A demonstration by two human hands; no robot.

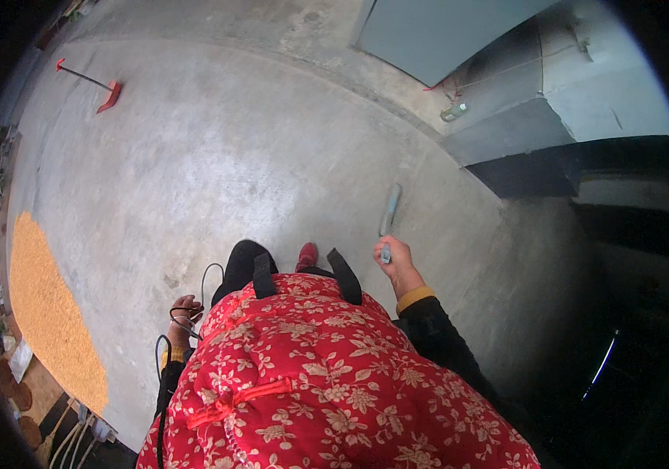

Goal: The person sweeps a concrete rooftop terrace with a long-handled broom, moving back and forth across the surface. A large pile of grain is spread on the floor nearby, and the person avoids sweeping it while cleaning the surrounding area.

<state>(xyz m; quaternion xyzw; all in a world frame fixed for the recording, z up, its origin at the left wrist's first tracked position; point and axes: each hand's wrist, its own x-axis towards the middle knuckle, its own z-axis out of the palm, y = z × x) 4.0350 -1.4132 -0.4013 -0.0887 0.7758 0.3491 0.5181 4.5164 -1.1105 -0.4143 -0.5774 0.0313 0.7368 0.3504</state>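
My right hand (393,255) grips the grey handle of a slim hand tool (391,211). Its long blue-grey end points forward over the concrete floor, and its exact kind is unclear. Down at my left side is my left hand (186,311), its fingers curled. A thin black cable (204,281) loops around and past that hand; whether the fingers hold it is not clear. Between the hands hangs my red floral padded garment (322,363), with two black straps (343,275) at its front edge. A red shoe (307,256) shows beyond it.
Yellow grain (56,316) lies spread on the floor at the left. A red long-handled dustpan-like tool (110,97) stands at the far left. A bottle (454,112) is by the wall at upper right, near a grey panel (440,35). A broom (47,445) is at lower left.
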